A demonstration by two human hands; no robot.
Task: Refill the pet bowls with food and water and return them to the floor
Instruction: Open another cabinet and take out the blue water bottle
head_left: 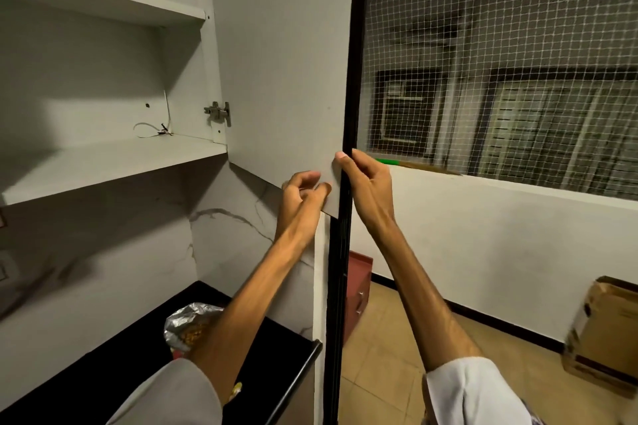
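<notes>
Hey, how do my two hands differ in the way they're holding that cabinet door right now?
The left hand is at the bottom edge of the cabinet door, fingers curled against its pale inner face; the right hand wraps the dark outer edge from the other side, thumb tip on the inner face. The left hand sits lower than the right hand. Both grip the same lower corner, arms raised, with pale sleeves.

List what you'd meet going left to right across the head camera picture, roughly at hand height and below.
Open foil food bag on the black counter → left hand at the cabinet door → right hand on the door's edge → cardboard box on the floor.
</notes>
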